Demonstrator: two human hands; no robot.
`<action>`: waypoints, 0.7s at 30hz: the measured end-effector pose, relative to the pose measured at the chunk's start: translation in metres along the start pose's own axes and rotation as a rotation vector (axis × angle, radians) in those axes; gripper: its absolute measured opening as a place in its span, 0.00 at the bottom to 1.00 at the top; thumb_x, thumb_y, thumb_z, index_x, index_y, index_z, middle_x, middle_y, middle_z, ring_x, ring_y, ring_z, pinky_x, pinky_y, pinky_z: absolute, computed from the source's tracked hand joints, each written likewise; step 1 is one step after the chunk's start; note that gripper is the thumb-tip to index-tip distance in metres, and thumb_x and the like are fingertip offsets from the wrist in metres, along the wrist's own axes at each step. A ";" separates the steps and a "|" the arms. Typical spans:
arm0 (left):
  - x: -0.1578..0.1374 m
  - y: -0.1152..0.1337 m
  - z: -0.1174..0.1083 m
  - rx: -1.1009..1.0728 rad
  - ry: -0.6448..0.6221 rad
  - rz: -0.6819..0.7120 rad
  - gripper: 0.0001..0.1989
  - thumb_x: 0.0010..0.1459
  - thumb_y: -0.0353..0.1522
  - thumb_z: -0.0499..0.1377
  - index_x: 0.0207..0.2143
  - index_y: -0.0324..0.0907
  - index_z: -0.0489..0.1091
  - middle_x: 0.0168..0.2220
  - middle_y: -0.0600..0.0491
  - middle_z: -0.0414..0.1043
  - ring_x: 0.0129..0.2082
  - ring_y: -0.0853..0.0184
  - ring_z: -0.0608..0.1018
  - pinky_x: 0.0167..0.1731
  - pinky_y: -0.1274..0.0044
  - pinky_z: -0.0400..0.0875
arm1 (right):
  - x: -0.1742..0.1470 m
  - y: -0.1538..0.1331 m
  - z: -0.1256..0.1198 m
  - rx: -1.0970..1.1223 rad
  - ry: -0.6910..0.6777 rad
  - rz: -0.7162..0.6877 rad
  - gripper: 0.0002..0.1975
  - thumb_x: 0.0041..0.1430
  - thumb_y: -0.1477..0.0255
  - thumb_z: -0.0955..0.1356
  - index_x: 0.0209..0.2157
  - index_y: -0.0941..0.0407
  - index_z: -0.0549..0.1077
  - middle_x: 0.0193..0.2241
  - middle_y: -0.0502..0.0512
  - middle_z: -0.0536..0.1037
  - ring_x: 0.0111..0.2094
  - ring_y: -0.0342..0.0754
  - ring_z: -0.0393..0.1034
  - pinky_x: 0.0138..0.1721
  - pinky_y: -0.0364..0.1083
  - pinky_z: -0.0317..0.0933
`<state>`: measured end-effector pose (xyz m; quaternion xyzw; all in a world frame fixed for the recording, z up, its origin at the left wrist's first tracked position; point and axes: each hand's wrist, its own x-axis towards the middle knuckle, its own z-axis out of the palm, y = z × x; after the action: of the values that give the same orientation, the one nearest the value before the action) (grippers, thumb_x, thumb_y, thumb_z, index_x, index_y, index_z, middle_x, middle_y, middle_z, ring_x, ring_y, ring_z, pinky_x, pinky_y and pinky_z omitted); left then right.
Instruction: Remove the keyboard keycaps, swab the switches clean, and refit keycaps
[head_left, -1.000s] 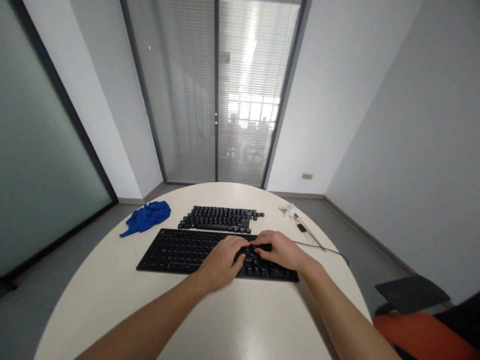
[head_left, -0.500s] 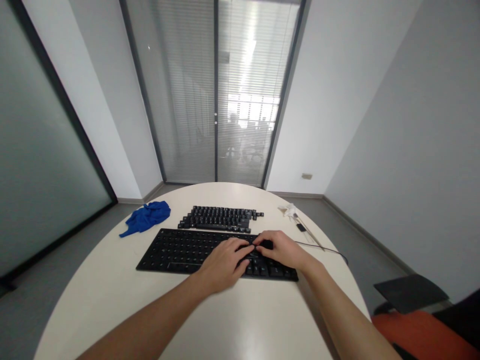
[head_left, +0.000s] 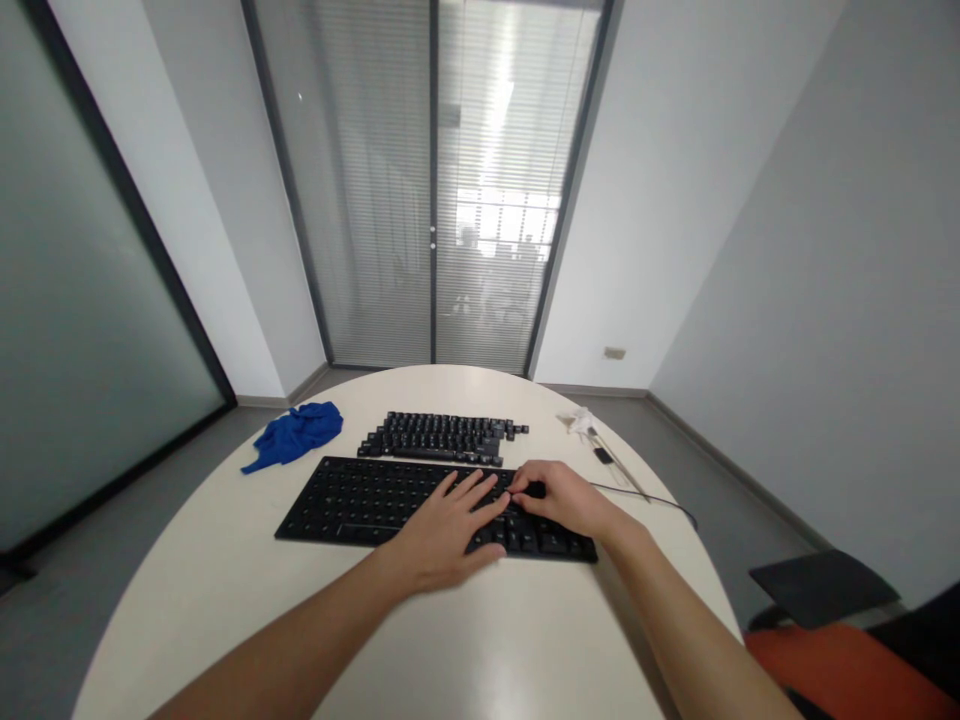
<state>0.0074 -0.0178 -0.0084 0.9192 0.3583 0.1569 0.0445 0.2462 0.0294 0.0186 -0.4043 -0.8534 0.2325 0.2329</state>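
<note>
A black keyboard [head_left: 352, 500] lies across the middle of the table, its keycaps off over the left and centre while caps sit on its lower right. My left hand [head_left: 446, 535] rests over the keyboard's middle with fingers spread and nothing in it. Close beside it, my right hand [head_left: 559, 497] has thumb and forefinger pinched together low over the right part; whatever is between them is too small to make out. Behind the keyboard, loose black keycaps [head_left: 442, 437] stand in rows in keyboard order.
On the round white table [head_left: 465, 640], a crumpled blue cloth [head_left: 296, 436] lies at the left. At the right are a white tissue [head_left: 577, 420], a small black piece [head_left: 602, 455], a thin stick [head_left: 622, 468] and the keyboard's cable [head_left: 660, 497]. An orange chair [head_left: 847, 665] stands at the lower right.
My left hand's fingers have spread apart and its thumb has dropped toward the keyboard's front edge. My right hand stays almost in place, still pinched.
</note>
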 end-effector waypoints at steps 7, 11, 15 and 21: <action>-0.002 -0.001 -0.002 -0.008 -0.052 -0.005 0.32 0.66 0.50 0.51 0.68 0.48 0.52 0.71 0.47 0.47 0.71 0.54 0.51 0.67 0.58 0.45 | 0.000 -0.001 0.000 -0.005 -0.007 0.020 0.04 0.56 0.73 0.70 0.32 0.55 0.80 0.35 0.54 0.82 0.38 0.49 0.76 0.43 0.45 0.66; -0.002 -0.001 -0.002 -0.006 -0.049 -0.004 0.33 0.65 0.50 0.51 0.68 0.48 0.52 0.71 0.47 0.47 0.71 0.55 0.51 0.67 0.58 0.45 | 0.000 0.000 0.000 -0.014 -0.009 0.036 0.05 0.56 0.74 0.70 0.33 0.55 0.80 0.35 0.53 0.82 0.38 0.49 0.76 0.44 0.45 0.66; -0.002 0.001 -0.003 0.003 -0.044 -0.012 0.32 0.66 0.50 0.51 0.67 0.48 0.54 0.70 0.47 0.49 0.70 0.55 0.52 0.67 0.58 0.46 | 0.002 0.000 0.003 -0.055 -0.007 0.036 0.05 0.54 0.75 0.70 0.31 0.55 0.80 0.34 0.52 0.82 0.36 0.48 0.76 0.42 0.44 0.66; -0.003 0.003 -0.003 0.035 0.009 -0.019 0.31 0.67 0.52 0.48 0.66 0.48 0.57 0.69 0.48 0.53 0.69 0.56 0.56 0.66 0.60 0.48 | 0.002 -0.001 0.006 -0.113 0.008 0.007 0.04 0.54 0.76 0.70 0.29 0.55 0.79 0.33 0.53 0.81 0.36 0.48 0.75 0.41 0.44 0.65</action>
<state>0.0069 -0.0221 -0.0060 0.9157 0.3701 0.1544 0.0283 0.2411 0.0288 0.0153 -0.4209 -0.8627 0.1831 0.2124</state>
